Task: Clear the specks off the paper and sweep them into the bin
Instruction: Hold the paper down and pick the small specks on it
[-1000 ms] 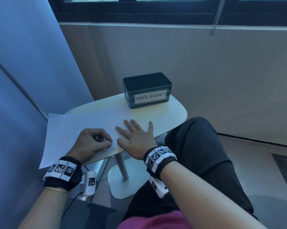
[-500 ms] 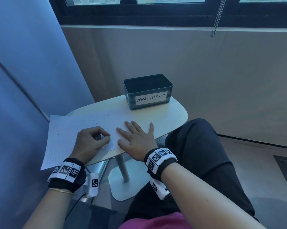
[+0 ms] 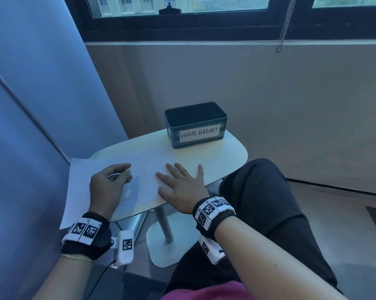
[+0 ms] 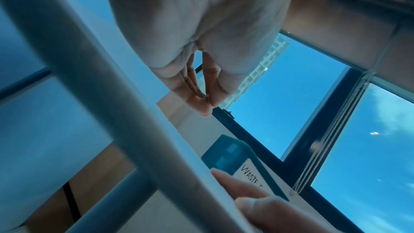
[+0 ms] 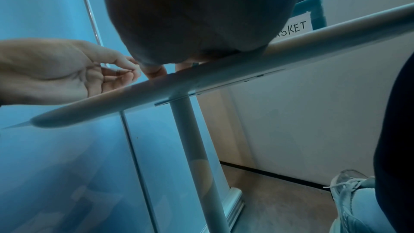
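**Specks scattered, sheet overhanging the table edge**

Specks point(image 3: 81, 182) lie thinly over one paper point(image 3: 81, 187), tiny dark dots, most visible at the left of the sheet and a few toward its far edge; they are too small and too many to count. The paper sits in the lower left of the head view, its left part jutting past the table point(image 3: 226, 156) rim with nothing under it.

The left hand point(image 3: 109, 187) hovers over the middle of the sheet, fingers curled, thumb and fingertip meeting. The left wrist view shows that pinch closed, with perhaps a dark bit at the tips; I cannot tell whether it holds a speck. The right hand point(image 3: 180, 187) lies flat and spread, its fingers on the paper's right edge and its palm on the table, pinning the sheet.

Risks, as I judge them: pressing on the unsupported left part would tip the sheet and spill specks to the floor. If the flat hand lifts, a sweep may drag the whole paper. A quick brush could scatter the dots over the table instead of toward the bin point(image 3: 194, 124). The bin stands at centre frame, behind the sheet's far right corner and apart from it, so specks must cross bare tabletop and clear its wall.

Count: one paper, one bin labelled "WASTE BASKET", one table, two hands.
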